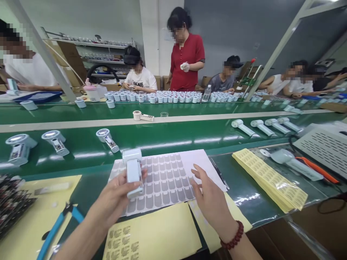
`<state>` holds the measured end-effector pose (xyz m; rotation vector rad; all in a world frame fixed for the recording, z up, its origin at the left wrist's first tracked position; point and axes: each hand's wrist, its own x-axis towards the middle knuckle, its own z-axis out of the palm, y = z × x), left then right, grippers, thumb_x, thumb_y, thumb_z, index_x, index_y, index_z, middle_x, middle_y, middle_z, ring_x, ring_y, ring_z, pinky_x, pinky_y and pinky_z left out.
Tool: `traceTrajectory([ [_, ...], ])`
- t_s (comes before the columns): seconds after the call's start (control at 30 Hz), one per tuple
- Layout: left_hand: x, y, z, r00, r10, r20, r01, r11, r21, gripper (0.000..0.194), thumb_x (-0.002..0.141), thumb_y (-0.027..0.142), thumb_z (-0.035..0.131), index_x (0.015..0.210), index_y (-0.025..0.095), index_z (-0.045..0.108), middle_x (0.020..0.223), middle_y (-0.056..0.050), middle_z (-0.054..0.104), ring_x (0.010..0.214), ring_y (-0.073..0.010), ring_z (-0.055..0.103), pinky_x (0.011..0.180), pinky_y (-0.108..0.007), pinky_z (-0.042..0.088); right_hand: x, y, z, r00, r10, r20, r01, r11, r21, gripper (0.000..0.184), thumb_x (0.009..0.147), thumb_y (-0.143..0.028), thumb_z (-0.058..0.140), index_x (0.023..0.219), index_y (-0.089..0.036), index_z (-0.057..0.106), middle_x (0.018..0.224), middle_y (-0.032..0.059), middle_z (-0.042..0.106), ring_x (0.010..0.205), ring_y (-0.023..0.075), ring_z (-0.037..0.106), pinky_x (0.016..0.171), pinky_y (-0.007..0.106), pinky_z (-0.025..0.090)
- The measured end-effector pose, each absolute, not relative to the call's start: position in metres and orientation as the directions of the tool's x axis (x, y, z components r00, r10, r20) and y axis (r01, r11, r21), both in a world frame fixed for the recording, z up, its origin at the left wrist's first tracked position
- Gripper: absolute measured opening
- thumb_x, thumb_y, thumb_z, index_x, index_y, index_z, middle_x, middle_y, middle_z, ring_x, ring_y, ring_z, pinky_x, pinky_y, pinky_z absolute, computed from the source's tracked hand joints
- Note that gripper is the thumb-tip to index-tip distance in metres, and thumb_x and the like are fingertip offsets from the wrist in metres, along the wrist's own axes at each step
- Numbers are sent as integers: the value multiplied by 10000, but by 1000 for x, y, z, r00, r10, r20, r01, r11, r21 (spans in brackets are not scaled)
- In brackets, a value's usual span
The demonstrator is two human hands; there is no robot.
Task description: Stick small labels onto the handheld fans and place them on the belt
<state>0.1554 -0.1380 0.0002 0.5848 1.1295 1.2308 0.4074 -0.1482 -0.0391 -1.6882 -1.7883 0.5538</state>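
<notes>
White handheld device [133,172], one, is gripped upright in the closed left hand [115,198] above one grey sticker sheet [162,180] on the bench [244,191]. Right hand [208,195] hovers open and empty over the sheet. Three similar devices [56,141] lie on the green conveyor at left, four [267,126] at right.

Belt [173,137] looking glossy green, prob. rubber/PVC; white device [133,171] showing smooth plastic; sticker sheet [165,177] looking matt paper w/ grey labels; yellow sheets [269,178] reading as paper.

Bright overhead light, belt glare, warped edges
</notes>
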Motion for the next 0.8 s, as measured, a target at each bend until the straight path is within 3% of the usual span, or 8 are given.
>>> traceTrajectory([
  [0.07, 151, -105, 0, -143, 937, -320, -341, 257, 904, 450, 638, 29, 793, 1066, 133, 703, 1074, -122, 745, 991, -212, 692, 729, -224, 566, 422, -147, -47, -1, 997, 79, 840, 43, -541, 535, 969, -310, 283, 1448, -98, 393, 1325, 171, 645, 1218, 311, 610, 910, 486, 559],
  [0.17, 150, -48, -6, -222, 939, -262, -254, 203, 946, 273, 739, -4, 693, 978, 128, 680, 855, -47, 715, 750, -129, 660, 595, -197, 523, 429, -149, -58, -16, 1000, 13, 885, 20, -466, 548, 966, -274, 280, 1470, -92, 390, 1292, 146, 674, 1185, 285, 641, 851, 430, 600],
  [0.27, 152, 4, -20, -278, 937, -213, -158, 174, 972, 98, 870, 154, 650, 965, 131, 647, 834, -9, 659, 660, -109, 608, 575, -242, 523, 428, -147, -71, -34, 998, 48, 905, 51, -421, 546, 982, -288, 273, 1488, -107, 375, 1280, 122, 683, 1142, 255, 671, 773, 366, 627],
  [0.37, 153, 40, -34, -370, 918, -141, -13, 147, 989, 237, 911, 328, 624, 1064, 147, 637, 991, -48, 669, 788, -156, 647, 680, -335, 568, 430, -137, -90, -53, 981, 185, 923, 118, -365, 499, 1000, -292, 272, 1463, -163, 406, 1209, 97, 713, 999, 229, 730, 639, 313, 628],
  [0.47, 146, 54, -41, -495, 869, -14, 167, 110, 980, 311, 899, 336, 637, 1156, 161, 625, 1165, -89, 649, 989, -223, 646, 837, -438, 558, 437, -125, -107, -133, 937, 322, 918, 239, -316, 414, 1016, -305, 330, 1406, -229, 444, 1063, 46, 750, 850, 193, 749, 574, 264, 610],
  [0.63, 119, 43, -34, -689, 699, 192, 406, 153, 901, 496, 871, 284, 659, 1344, 210, 529, 1532, -117, 388, 1367, -345, 390, 1085, -612, 351, 443, -113, -110, -214, 887, 409, 897, 345, -277, 287, 1013, -300, 383, 1267, -278, 514, 946, 20, 726, 816, 192, 720, 549, 250, 603],
  [0.7, 105, 40, -31, -761, 626, 170, 404, 252, 879, 570, 859, 285, 670, 1394, 221, 482, 1592, -117, 288, 1420, -374, 294, 1116, -646, 278, 441, -112, -106, -249, 883, 397, 883, 375, -282, 274, 1015, -286, 369, 1238, -274, 527, 906, 22, 710, 778, 182, 709, 506, 229, 587],
  [0.8, 87, 41, -29, -819, 572, 49, 322, 388, 863, 519, 860, 316, 672, 1346, 207, 529, 1540, -123, 373, 1391, -367, 346, 1105, -647, 291, 439, -112, -105, -227, 861, 454, 898, 366, -244, 327, 1040, -342, 291, 1252, -257, 526, 881, 40, 704, 763, 195, 709, 468, 241, 573],
])
